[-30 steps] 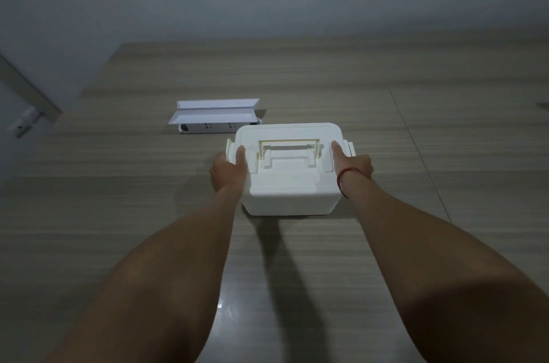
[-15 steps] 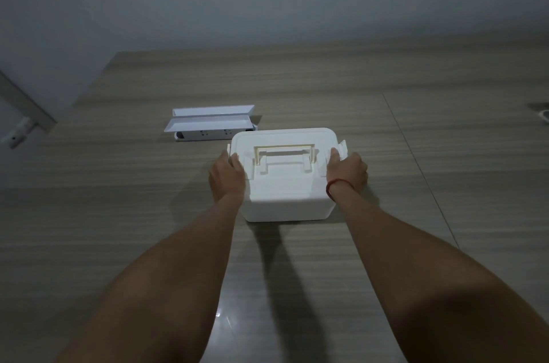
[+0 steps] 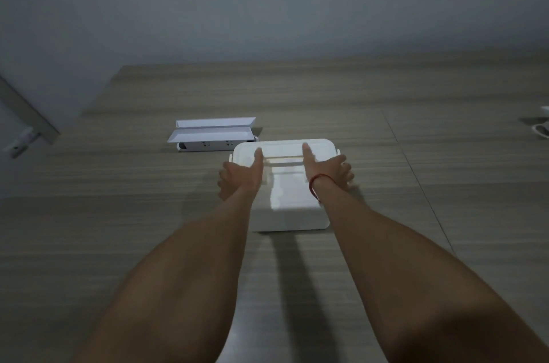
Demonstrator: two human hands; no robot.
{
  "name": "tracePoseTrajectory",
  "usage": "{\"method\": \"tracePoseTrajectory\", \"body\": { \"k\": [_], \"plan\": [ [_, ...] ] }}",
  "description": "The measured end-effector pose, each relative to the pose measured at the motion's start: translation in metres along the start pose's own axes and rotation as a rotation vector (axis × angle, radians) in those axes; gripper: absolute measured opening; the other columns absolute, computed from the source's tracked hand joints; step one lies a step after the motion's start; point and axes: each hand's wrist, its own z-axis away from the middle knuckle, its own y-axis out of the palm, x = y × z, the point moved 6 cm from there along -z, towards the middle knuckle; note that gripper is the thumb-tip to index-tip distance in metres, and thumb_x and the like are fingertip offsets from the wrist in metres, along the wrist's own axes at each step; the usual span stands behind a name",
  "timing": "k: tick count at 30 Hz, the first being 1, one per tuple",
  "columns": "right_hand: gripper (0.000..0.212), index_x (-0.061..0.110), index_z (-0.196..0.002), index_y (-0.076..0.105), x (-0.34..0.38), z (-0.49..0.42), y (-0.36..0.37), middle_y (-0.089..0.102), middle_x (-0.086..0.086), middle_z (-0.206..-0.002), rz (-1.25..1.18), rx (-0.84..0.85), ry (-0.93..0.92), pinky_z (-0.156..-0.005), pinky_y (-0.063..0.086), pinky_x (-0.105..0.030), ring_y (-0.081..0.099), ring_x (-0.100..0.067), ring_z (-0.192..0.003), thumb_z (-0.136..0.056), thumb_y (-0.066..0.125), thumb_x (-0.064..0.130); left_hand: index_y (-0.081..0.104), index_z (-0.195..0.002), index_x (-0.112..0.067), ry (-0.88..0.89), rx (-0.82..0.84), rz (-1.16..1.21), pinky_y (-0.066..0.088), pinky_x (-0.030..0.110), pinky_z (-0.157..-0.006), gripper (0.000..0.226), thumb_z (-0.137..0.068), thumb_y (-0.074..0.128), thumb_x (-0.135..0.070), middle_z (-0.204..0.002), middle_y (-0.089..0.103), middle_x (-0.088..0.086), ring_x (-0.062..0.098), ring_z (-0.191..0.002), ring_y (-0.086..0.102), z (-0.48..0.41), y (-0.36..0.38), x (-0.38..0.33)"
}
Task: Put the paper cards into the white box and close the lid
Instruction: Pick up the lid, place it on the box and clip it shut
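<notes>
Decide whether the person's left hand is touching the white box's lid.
Touching. The head view shows the left hand with its thumb lying on the lid of the white box.

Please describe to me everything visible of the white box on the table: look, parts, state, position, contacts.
The white box looks like smooth plastic, rectangular with rounded corners, standing upright on the wooden table. Its lid is on, with a handle in the middle and a small latch tab at the right end. The left hand and right hand flank it, each with a thumb on the lid and fingers at the side. Its inside is hidden.
</notes>
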Motion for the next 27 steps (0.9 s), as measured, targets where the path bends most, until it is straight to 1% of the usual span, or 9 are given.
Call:
{"method": "tracePoseTrajectory", "body": {
  "k": [1, 3, 6, 8, 12, 15, 17, 23, 27],
  "plan": [
    [0.104, 0.007, -0.141, 0.036, -0.001, 0.001, 0.0, 0.043, -0.015, -0.146, 0.016, 0.0, -0.028, -0.117, 0.017, -0.053, 0.033, -0.034, -0.138, -0.068, 0.048, 0.08, 0.043, -0.136, -0.005, 0.034, -0.007, -0.013, 0.042, 0.047, -0.102, 0.09, -0.077, 0.048, -0.073, -0.137, 0.052, 0.017, 0.036, -0.126, 0.051, 0.002, 0.0, 0.002],
    [0.101, 0.006, -0.145, 0.03, -0.003, 0.001, 0.0, 0.038, -0.015, -0.149, 0.025, 0.03, -0.097, -0.116, 0.022, -0.05, 0.032, -0.034, -0.139, -0.074, 0.048, 0.075, 0.041, -0.138, -0.005, 0.117, -0.001, -0.035, 0.042, 0.046, -0.101, 0.086, -0.08, 0.048, -0.068, -0.138, 0.051, 0.017, 0.036, -0.127, 0.05, 0.003, 0.0, 0.007],
    [0.084, 0.001, -0.15, 0.019, -0.01, 0.005, 0.0, 0.027, -0.017, -0.155, 0.134, 0.061, -0.249, -0.116, 0.024, -0.043, 0.028, -0.035, -0.14, -0.09, 0.05, 0.051, 0.032, -0.143, -0.003, 0.237, 0.049, -0.146, 0.043, 0.045, -0.103, 0.083, -0.083, 0.052, -0.056, -0.142, 0.046, 0.018, 0.036, -0.128, 0.048, 0.005, 0.0, 0.018],
    [0.077, -0.003, -0.149, 0.017, -0.014, 0.009, -0.002, 0.026, -0.018, -0.155, 0.186, 0.03, -0.33, -0.115, 0.024, -0.039, 0.03, -0.034, -0.14, -0.094, 0.05, 0.041, 0.026, -0.146, -0.002, 0.278, 0.045, -0.199, 0.042, 0.045, -0.102, 0.078, -0.087, 0.05, -0.047, -0.144, 0.044, 0.018, 0.037, -0.129, 0.047, 0.008, 0.0, 0.022],
    [0.075, -0.006, -0.147, 0.021, -0.017, 0.011, -0.002, 0.031, -0.019, -0.152, 0.185, -0.02, -0.355, -0.113, 0.027, -0.037, 0.034, -0.033, -0.137, -0.095, 0.05, 0.04, 0.028, -0.147, 0.0, 0.314, -0.067, -0.197, 0.041, 0.044, -0.1, 0.068, -0.094, 0.042, -0.041, -0.14, 0.047, 0.02, 0.037, -0.127, 0.046, 0.012, 0.002, 0.021],
    [0.067, -0.004, -0.138, 0.034, -0.011, 0.004, -0.001, 0.044, -0.018, -0.143, 0.167, -0.06, -0.321, -0.105, 0.035, -0.038, 0.043, -0.033, -0.129, -0.092, 0.054, 0.04, 0.027, -0.147, 0.0, 0.319, -0.072, -0.192, 0.04, 0.044, -0.101, 0.068, -0.095, 0.041, -0.041, -0.14, 0.047, 0.02, 0.036, -0.128, 0.045, 0.003, 0.005, 0.019],
    [0.063, -0.003, -0.133, 0.039, -0.003, -0.002, 0.004, 0.048, -0.018, -0.138, 0.161, -0.062, -0.315, -0.101, 0.039, -0.039, 0.047, -0.033, -0.126, -0.091, 0.057, 0.041, 0.027, -0.147, -0.001, 0.329, -0.074, -0.192, 0.04, 0.044, -0.101, 0.069, -0.094, 0.04, -0.042, -0.141, 0.046, 0.019, 0.036, -0.129, 0.045, -0.007, 0.006, 0.016],
    [0.06, -0.003, -0.13, 0.042, 0.026, -0.025, 0.019, 0.05, -0.018, -0.136, 0.179, -0.069, -0.309, -0.101, 0.039, -0.039, 0.048, -0.034, -0.126, -0.091, 0.056, 0.04, 0.023, -0.15, -0.002, 0.342, -0.07, -0.179, 0.04, 0.043, -0.103, 0.07, -0.095, 0.039, -0.043, -0.145, 0.043, 0.018, 0.034, -0.132, 0.043, -0.038, 0.011, -0.006],
    [0.062, -0.002, -0.134, 0.039, 0.04, -0.035, 0.03, 0.048, -0.018, -0.139, 0.176, -0.095, -0.3, -0.104, 0.037, -0.039, 0.046, -0.033, -0.128, -0.092, 0.055, 0.04, 0.027, -0.147, -0.004, 0.341, -0.06, -0.179, 0.042, 0.045, -0.099, 0.068, -0.094, 0.039, -0.045, -0.14, 0.048, 0.016, 0.034, -0.129, 0.046, -0.061, 0.016, -0.017]
  ]
}}
